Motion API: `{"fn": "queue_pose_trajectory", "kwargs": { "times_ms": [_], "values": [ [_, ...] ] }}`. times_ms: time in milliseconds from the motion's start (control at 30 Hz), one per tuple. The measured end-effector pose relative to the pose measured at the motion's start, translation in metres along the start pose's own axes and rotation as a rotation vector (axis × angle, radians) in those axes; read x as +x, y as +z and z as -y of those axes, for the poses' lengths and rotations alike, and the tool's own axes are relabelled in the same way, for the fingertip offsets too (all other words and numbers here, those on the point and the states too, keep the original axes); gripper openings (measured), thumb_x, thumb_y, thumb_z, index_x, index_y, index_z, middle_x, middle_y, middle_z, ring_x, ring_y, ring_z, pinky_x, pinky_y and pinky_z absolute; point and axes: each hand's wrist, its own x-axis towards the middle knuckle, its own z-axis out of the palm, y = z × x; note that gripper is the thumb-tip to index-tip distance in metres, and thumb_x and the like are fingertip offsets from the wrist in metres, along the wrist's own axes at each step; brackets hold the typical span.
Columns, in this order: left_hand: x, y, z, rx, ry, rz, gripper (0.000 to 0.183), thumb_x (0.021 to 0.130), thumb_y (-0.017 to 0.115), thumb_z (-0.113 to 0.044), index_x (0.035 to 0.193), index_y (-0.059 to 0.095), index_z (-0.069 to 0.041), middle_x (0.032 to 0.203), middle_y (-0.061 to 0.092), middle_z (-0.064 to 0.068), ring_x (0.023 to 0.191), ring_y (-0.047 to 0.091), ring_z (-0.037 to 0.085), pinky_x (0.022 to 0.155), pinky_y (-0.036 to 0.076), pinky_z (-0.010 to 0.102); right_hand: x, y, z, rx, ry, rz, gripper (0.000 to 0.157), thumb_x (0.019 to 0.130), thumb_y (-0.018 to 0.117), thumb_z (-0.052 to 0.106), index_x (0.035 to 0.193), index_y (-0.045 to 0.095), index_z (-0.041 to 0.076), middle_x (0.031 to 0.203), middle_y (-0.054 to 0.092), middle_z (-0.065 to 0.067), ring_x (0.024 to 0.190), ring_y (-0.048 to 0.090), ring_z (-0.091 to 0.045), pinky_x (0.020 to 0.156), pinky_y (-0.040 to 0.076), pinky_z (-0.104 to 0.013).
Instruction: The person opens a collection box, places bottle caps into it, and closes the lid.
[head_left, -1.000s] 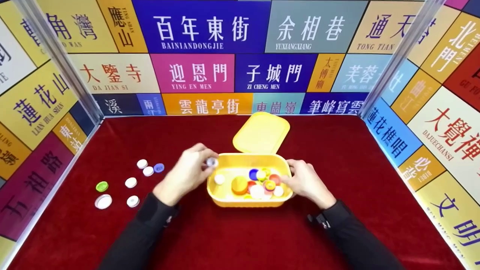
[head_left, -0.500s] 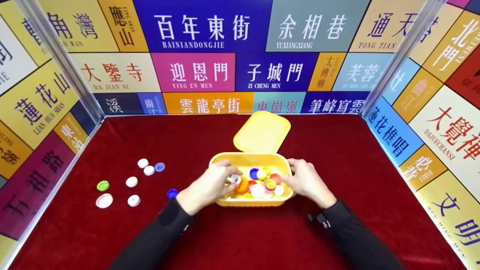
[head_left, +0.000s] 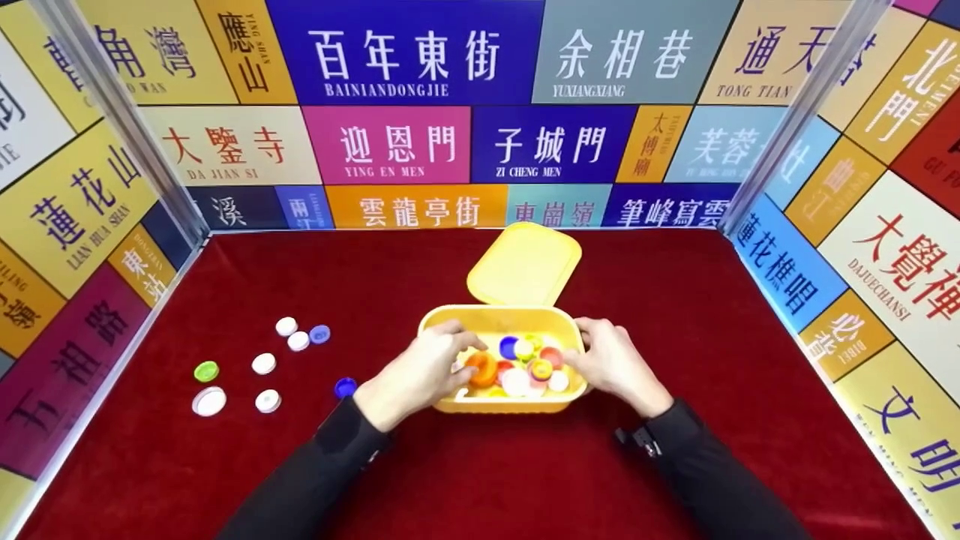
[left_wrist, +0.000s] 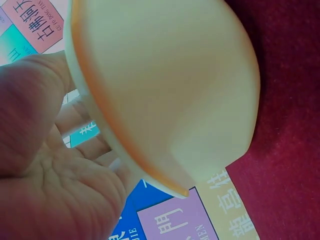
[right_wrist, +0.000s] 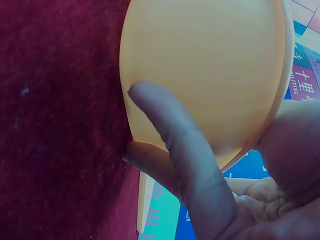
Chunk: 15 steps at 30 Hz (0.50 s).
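A yellow plastic box (head_left: 499,406) stands on the red cloth, holding several bottle caps in white, blue, yellow, red and orange. My left hand (head_left: 420,367) reaches over its left end, fingers and thumb parted beside an orange cap (head_left: 484,367) and pinching nothing that shows. In the left wrist view, part of that hand (left_wrist: 75,165) is hidden behind the box wall (left_wrist: 175,90). My right hand (head_left: 616,364) grips the right end of the box by the rim. Two of its fingers (right_wrist: 185,145) lie along the outer wall, seen from the right wrist.
A yellow lid (head_left: 525,266) lies behind the box. Off to the left are several white caps (head_left: 263,364), a green cap (head_left: 206,371), a pale blue cap (head_left: 319,334) and a dark blue cap (head_left: 346,387) near the left wrist. Printed panels (head_left: 386,146) wall the table.
My left hand has moved right, from the left rim into the box, and let go of the pale cap it was pinching. The right hand has stayed on the box.
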Motion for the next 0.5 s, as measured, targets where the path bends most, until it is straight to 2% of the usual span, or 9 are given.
{"fn": "queue_pose_trajectory", "kwargs": {
  "times_ms": [100,200,433,500],
  "values": [
    [-0.001,-0.001,0.000,-0.004,-0.002,0.001,0.029,0.102,0.091,-0.013,0.128,0.085,-0.002,0.114,0.076,0.021,0.091,0.070,0.029,0.084,0.071,0.040,0.000,0.001,-0.001,0.002,0.001,0.001,0.051,0.103,0.084,0.017,0.149,0.074,-0.004,0.124,0.087,-0.022,0.089,0.085,-0.024,0.068,0.068,-0.026],
    [-0.002,-0.002,0.001,0.001,0.002,-0.007,0.030,0.102,0.091,-0.013,0.129,0.085,-0.002,0.115,0.076,0.021,0.091,0.071,0.029,0.084,0.072,0.041,-0.001,0.001,-0.001,0.021,0.016,0.009,0.052,0.103,0.085,0.017,0.150,0.073,-0.004,0.121,0.087,-0.023,0.083,0.085,-0.025,0.062,0.068,-0.028],
    [-0.002,-0.010,0.004,-0.028,-0.013,-0.027,0.030,0.102,0.090,-0.012,0.129,0.083,-0.002,0.121,0.075,0.022,0.098,0.077,0.035,0.091,0.074,0.043,0.000,0.001,0.000,-0.015,-0.002,0.000,0.047,0.103,0.084,0.016,0.145,0.076,-0.004,0.126,0.086,-0.022,0.094,0.085,-0.026,0.073,0.067,-0.026],
    [-0.003,-0.013,0.005,-0.045,-0.027,-0.030,0.030,0.102,0.090,-0.012,0.130,0.083,-0.002,0.123,0.076,0.021,0.101,0.080,0.037,0.093,0.075,0.044,0.000,0.001,0.000,-0.007,0.008,0.007,0.048,0.103,0.084,0.016,0.146,0.076,-0.004,0.125,0.086,-0.023,0.089,0.085,-0.024,0.069,0.067,-0.026]
  ]
}}
